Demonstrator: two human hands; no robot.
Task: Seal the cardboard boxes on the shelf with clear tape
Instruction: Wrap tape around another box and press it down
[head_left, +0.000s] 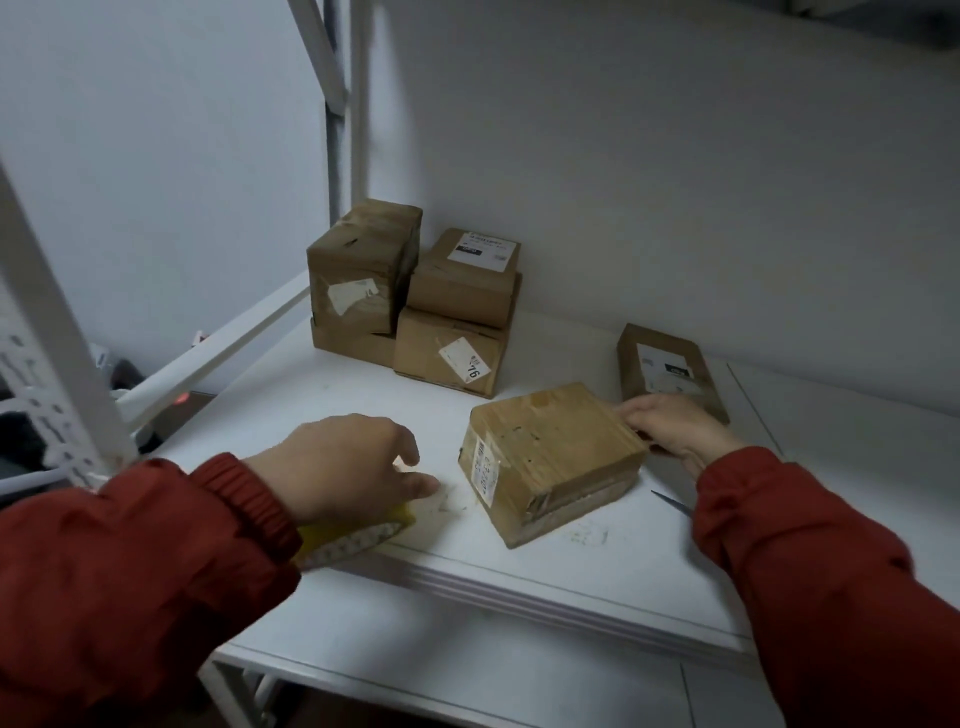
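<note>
A cardboard box (550, 457) with a white label on its left side lies near the front of the white shelf (363, 395). My right hand (675, 428) touches its far right side, fingers laid fairly straight along the edge. My left hand (343, 462) hovers low over the shelf to the left of the box, fingers loosely curled and thumb stretched toward the box, with nothing between them. Under its wrist, at the shelf's front edge, lies a yellow tape roll (363, 535) with a pale patterned rim, partly hidden.
A stack of several taped boxes (415, 296) stands at the back by the wall. A flat labelled box (670, 369) lies behind my right hand. A thin blue pointed thing (670, 501) pokes out beside my right sleeve. A white frame post (62, 338) rises at left.
</note>
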